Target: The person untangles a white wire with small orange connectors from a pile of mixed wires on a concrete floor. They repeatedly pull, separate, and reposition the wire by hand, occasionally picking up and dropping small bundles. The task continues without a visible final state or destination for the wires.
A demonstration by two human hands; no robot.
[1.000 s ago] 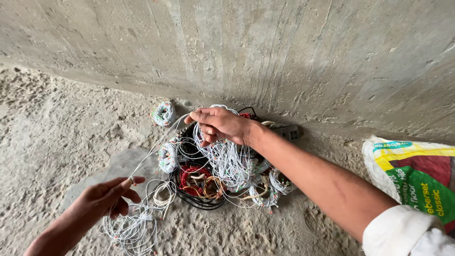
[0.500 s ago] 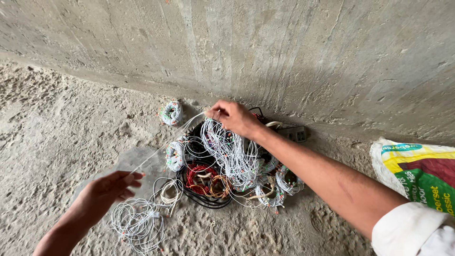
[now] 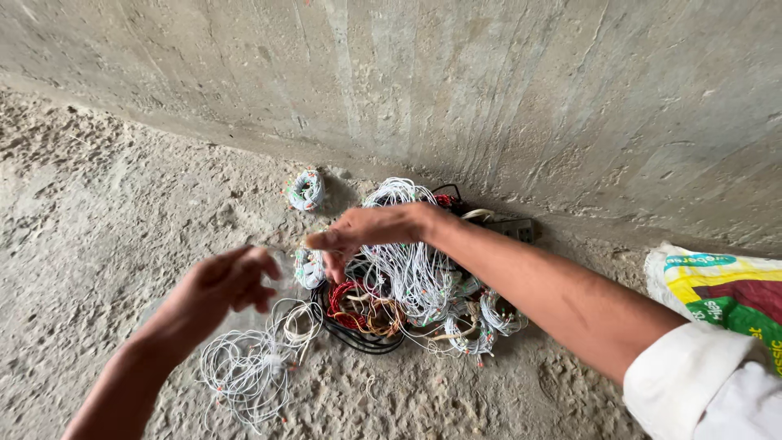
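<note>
Raised and drawn nearer together since a second ago, the left hand [image 3: 232, 281] and right hand [image 3: 358, 232] are seen over the white wire bundle [image 3: 411, 273] by the concrete wall [image 3: 489, 81]. Left fingers are curled and blurred, grip uncertain; right fingers are narrowed, pinching. Loose white wire [image 3: 244, 379] lies on the floor [image 3: 98, 212], near left.
</note>
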